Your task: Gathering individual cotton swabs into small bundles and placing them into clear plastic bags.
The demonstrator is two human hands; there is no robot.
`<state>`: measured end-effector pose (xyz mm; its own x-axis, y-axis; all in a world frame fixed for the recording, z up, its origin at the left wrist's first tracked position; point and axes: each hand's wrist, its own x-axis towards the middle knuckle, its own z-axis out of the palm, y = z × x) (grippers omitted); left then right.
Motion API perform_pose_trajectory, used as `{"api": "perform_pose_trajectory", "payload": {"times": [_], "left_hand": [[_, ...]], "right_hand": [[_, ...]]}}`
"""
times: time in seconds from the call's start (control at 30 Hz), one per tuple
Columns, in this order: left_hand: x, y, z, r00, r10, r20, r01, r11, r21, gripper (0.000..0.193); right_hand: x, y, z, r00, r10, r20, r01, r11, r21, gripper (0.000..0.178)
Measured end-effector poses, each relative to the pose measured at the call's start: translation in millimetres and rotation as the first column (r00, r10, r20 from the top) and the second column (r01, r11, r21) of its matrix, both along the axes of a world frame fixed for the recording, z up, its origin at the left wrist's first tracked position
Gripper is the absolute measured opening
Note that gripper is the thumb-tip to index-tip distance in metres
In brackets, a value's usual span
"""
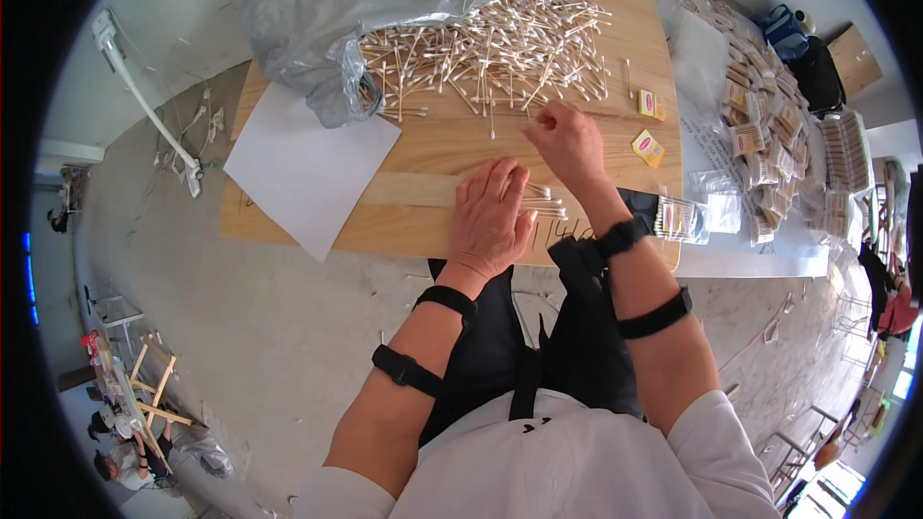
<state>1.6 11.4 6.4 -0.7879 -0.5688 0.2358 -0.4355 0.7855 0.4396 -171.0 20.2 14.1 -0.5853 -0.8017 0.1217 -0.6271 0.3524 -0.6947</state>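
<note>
A big heap of wooden-stick cotton swabs spills over the wooden table from under a grey plastic bag. My left hand rests near the table's front edge, fingers together. Several swabs stick out between its fingers and thumb, their other ends hidden by the hand. At the heap's near edge, my right hand has its fingers curled in a pinch. What lies between those fingertips is too small to make out. A single swab points out of the heap, left of my right hand.
White paper lies at the left. Two small yellow-and-white labels and a clear pack of swabs lie at the right. Beyond, many bagged swab packs cover another surface. A person sits far left.
</note>
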Motion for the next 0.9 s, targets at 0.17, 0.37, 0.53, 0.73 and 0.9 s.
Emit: {"api": "perform_pose_trajectory", "payload": {"times": [0.17, 0.37, 0.53, 0.73, 0.9], "left_hand": [[-3, 0, 0, 0.999, 0.011, -0.051, -0.009, 0.999, 0.046, 0.057], [0, 0, 0, 0.998, 0.031, -0.046, -0.027, 0.996, 0.091, 0.063], [-1, 0, 0, 0.996, 0.041, -0.079, -0.041, 0.999, 0.003, 0.065], [-2, 1, 6, 0.999, 0.011, -0.040, -0.010, 1.000, 0.024, 0.061], [-1, 1, 7, 0.998, 0.014, -0.054, -0.012, 0.999, 0.039, 0.058]], "right_hand": [[-9, -3, -12, 0.993, 0.006, -0.117, 0.000, 0.999, 0.045, 0.015], [-12, 32, -11, 0.995, 0.082, -0.059, -0.082, 0.997, 0.017, 0.010], [-8, 46, 1, 0.960, 0.279, 0.017, -0.279, 0.954, 0.106, 0.011], [-23, 21, -3, 0.996, -0.038, 0.077, 0.045, 0.995, -0.089, 0.018], [-31, -7, -7, 0.987, -0.091, -0.131, 0.080, 0.993, -0.085, 0.016]]}}
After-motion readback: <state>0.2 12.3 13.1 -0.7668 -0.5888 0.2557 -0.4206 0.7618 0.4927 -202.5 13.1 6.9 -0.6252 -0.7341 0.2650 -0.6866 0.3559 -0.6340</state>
